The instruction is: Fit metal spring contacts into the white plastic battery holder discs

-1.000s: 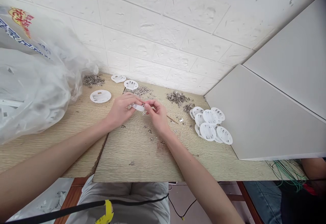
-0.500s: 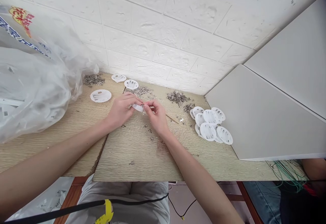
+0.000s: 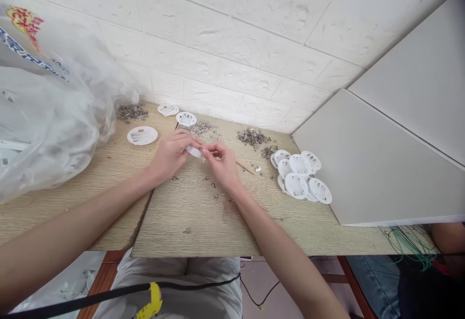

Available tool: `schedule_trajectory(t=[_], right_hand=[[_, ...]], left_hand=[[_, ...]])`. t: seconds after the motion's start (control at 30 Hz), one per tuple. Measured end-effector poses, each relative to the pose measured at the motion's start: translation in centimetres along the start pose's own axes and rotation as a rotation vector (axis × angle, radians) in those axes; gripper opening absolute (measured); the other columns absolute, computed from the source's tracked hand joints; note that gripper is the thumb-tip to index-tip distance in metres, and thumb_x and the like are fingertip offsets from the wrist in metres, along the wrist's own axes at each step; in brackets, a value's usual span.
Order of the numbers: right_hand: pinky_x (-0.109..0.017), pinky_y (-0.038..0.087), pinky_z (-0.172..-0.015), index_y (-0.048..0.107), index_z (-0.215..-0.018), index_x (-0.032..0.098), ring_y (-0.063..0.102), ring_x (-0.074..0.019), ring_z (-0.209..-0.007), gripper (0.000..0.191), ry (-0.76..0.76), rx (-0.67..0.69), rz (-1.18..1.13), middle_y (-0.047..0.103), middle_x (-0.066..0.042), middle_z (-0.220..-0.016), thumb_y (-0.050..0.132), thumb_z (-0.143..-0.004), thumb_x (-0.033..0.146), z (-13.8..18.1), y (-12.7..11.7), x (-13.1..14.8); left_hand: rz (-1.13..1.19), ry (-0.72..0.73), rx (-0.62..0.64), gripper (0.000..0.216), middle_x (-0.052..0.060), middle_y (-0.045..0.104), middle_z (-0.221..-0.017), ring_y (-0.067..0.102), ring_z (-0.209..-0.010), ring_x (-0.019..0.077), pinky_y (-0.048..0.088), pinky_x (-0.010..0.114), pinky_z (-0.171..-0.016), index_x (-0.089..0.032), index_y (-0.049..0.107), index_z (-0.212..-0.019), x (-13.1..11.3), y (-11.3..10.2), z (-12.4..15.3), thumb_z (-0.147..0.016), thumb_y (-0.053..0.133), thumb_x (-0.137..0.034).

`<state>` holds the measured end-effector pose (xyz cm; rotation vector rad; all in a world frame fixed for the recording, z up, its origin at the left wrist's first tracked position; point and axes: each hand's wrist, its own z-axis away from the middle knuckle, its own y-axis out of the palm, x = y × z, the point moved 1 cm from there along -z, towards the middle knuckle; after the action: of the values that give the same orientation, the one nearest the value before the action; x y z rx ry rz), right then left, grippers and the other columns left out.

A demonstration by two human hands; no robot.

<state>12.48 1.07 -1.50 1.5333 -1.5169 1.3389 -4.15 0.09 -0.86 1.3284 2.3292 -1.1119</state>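
Observation:
My left hand (image 3: 172, 153) is closed on a small white plastic disc (image 3: 194, 151), held just above the wooden board (image 3: 203, 222). My right hand (image 3: 221, 163) meets it from the right, its fingertips pinched against the disc's edge on a tiny metal piece that is too small to make out. Small metal clips (image 3: 212, 187) lie scattered on the board below both hands.
A pile of white discs (image 3: 300, 176) lies to the right, beside a grey box (image 3: 374, 169). Heaps of metal clips (image 3: 252, 137) sit near the wall. Three more discs (image 3: 142, 135) lie at the back left, next to a large clear plastic bag (image 3: 47, 111). Green wires (image 3: 410, 244) hang at the lower right.
Both hands stay together on the disc, shifting only slightly; the right fingertips have moved a little left along its edge.

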Motion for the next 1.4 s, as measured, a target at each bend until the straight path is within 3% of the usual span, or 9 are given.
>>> schedule_trajectory(t=[0.3, 0.43, 0.67, 0.77, 0.87, 1.0, 1.17, 1.4], right_hand=[[-0.031, 0.049, -0.074, 0.064, -0.078, 0.020, 0.062, -0.0157, -0.081, 0.016, 0.008, 0.044, -0.068, 0.068, -0.003, -0.087, 0.066, -0.081, 0.036, -0.4, -0.1, -0.3], [-0.029, 0.048, -0.072, 0.060, -0.083, 0.021, 0.060, -0.0148, -0.080, 0.019, 0.041, 0.046, -0.059, 0.066, -0.003, -0.090, 0.062, -0.084, 0.039, -0.3, -0.1, -0.3], [-0.034, 0.051, -0.085, 0.054, -0.087, 0.022, 0.063, -0.0159, -0.083, 0.030, 0.067, 0.022, -0.254, 0.066, -0.002, -0.082, 0.061, -0.085, 0.051, -0.8, -0.3, -0.6], [-0.034, 0.051, -0.083, 0.056, -0.088, 0.021, 0.064, -0.0164, -0.081, 0.030, 0.059, -0.007, -0.262, 0.068, -0.002, -0.082, 0.066, -0.082, 0.049, -0.9, -0.5, -0.5], [-0.031, 0.050, -0.076, 0.062, -0.087, 0.020, 0.062, -0.0151, -0.077, 0.023, 0.061, -0.052, -0.201, 0.069, -0.002, -0.083, 0.068, -0.079, 0.041, -1.0, -0.8, -0.4], [-0.030, 0.050, -0.073, 0.068, -0.087, 0.020, 0.062, -0.0146, -0.076, 0.017, 0.081, -0.151, -0.177, 0.070, -0.001, -0.082, 0.068, -0.078, 0.034, -1.2, -1.3, -0.7], [-0.030, 0.051, -0.071, 0.070, -0.084, 0.020, 0.064, -0.0149, -0.076, 0.011, 0.068, -0.147, -0.155, 0.072, -0.002, -0.083, 0.070, -0.077, 0.028, -1.2, -1.1, -0.9], [-0.029, 0.052, -0.070, 0.071, -0.082, 0.020, 0.062, -0.0151, -0.082, 0.005, -0.132, -0.108, 0.130, 0.067, -0.004, -0.089, 0.066, -0.082, 0.021, -0.6, -0.7, -0.3]], left_hand=[[0.021, 0.106, -0.004, 0.024, 0.003, 0.076, -0.088, 0.068, -0.090, 0.0198, 0.054, 0.038, -0.084, -0.022, 0.072, -0.079, 0.3, -0.1, -0.2, -0.083, 0.050, -0.012], [-0.002, 0.089, -0.003, 0.022, 0.003, 0.077, -0.088, 0.068, -0.088, 0.0192, 0.054, 0.037, -0.083, -0.022, 0.071, -0.078, 0.2, -0.2, -0.3, -0.084, 0.051, -0.013], [0.007, 0.058, 0.018, 0.021, 0.004, 0.077, -0.089, 0.068, -0.089, 0.0195, 0.053, 0.036, -0.084, -0.021, 0.070, -0.077, 0.4, -0.4, -0.4, -0.081, 0.052, -0.013], [0.037, -0.059, 0.037, 0.017, 0.004, 0.077, -0.089, 0.069, -0.087, 0.0201, 0.052, 0.036, -0.084, -0.021, 0.071, -0.078, 0.2, -0.3, -0.5, -0.079, 0.054, -0.016], [0.102, -0.330, 0.085, 0.013, 0.004, 0.077, -0.092, 0.068, -0.087, 0.0210, 0.053, 0.033, -0.080, -0.021, 0.072, -0.084, -0.1, -0.2, -0.7, -0.078, 0.061, -0.025], [0.291, -0.578, 0.166, 0.032, 0.006, 0.076, -0.094, 0.069, -0.086, 0.0236, 0.054, 0.034, -0.076, -0.019, 0.072, -0.096, -0.5, 0.0, -0.9, -0.073, 0.070, -0.041], [0.421, -0.650, 0.198, 0.035, 0.008, 0.075, -0.087, 0.068, -0.078, 0.0240, 0.053, 0.034, -0.069, -0.017, 0.072, -0.089, -0.6, 0.5, -0.7, -0.067, 0.074, -0.043], [0.467, -0.647, 0.175, 0.029, 0.007, 0.074, -0.080, 0.066, -0.072, 0.0230, 0.049, 0.031, -0.063, -0.017, 0.074, -0.080, -0.5, 0.9, -0.5, -0.065, 0.076, -0.042]])
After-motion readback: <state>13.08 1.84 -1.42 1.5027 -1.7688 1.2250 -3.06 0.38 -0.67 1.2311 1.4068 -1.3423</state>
